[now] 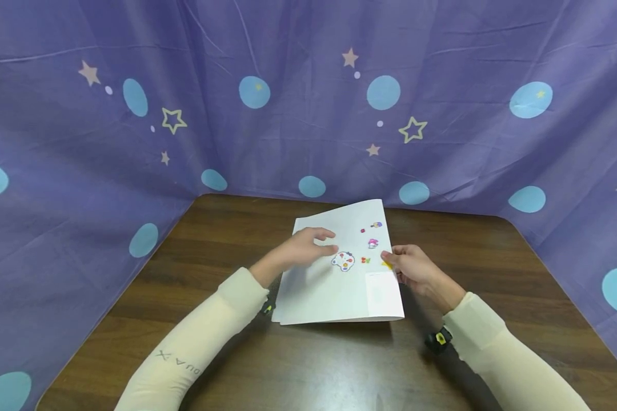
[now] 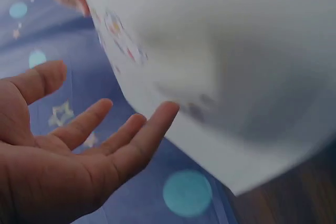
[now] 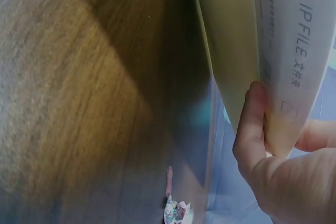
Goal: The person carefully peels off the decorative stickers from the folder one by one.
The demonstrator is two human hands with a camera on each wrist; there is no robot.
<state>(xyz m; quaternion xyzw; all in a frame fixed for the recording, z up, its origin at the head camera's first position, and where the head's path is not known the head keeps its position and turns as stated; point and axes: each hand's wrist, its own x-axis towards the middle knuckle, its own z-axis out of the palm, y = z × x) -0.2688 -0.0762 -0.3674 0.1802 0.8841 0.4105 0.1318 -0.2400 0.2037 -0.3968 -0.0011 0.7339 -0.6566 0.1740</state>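
Holds a white clip file over the middle of the desk, sticker face up, with its six o'clock edge partly raised clear of the wood. Pinches the file's three o'clock edge in the right grip, with thumb above and fingers beneath, probably to bear the weight at the spine, lettered "CLIP FILE" in the right wrist view. Extends the left grip over the face toward ten o'clock, open and holding nothing, with fingers spread; cannot tell about contact; perhaps placed there to be near the less supported side. Carries a bear sticker near the centre of the face, smaller stickers toward two o'clock and a pale label toward four. Includes a glittery thing near six o'clock in the right wrist view, too unclear to identify. Backed at twelve o'clock by a purple curtain.
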